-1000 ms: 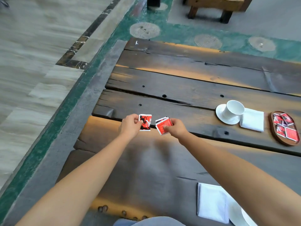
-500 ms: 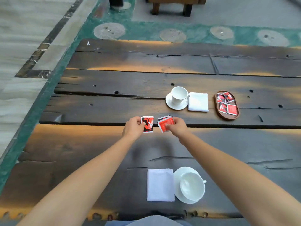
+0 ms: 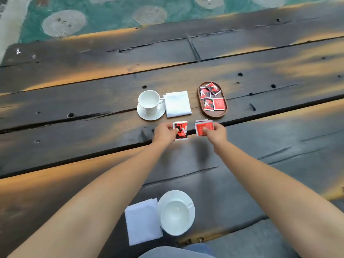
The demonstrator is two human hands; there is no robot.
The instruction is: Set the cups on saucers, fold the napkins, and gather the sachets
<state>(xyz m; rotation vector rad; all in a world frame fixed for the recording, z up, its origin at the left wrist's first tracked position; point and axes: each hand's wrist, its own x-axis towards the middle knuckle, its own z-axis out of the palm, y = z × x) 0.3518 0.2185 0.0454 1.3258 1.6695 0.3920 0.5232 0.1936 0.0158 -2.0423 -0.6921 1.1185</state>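
Square sachets [image 3: 218,104] in oval wooden tray [image 3: 214,116]

Left hand [image 3: 163,133] pinches sachet [image 3: 181,130]; right hand [image 3: 216,134] grips sachet stack [image 3: 203,127].

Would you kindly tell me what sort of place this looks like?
Probably a café or tea house, perhaps its terrace: a rough dark plank table, white cups on saucers beside folded napkins, and a wooden tray of red sachets.
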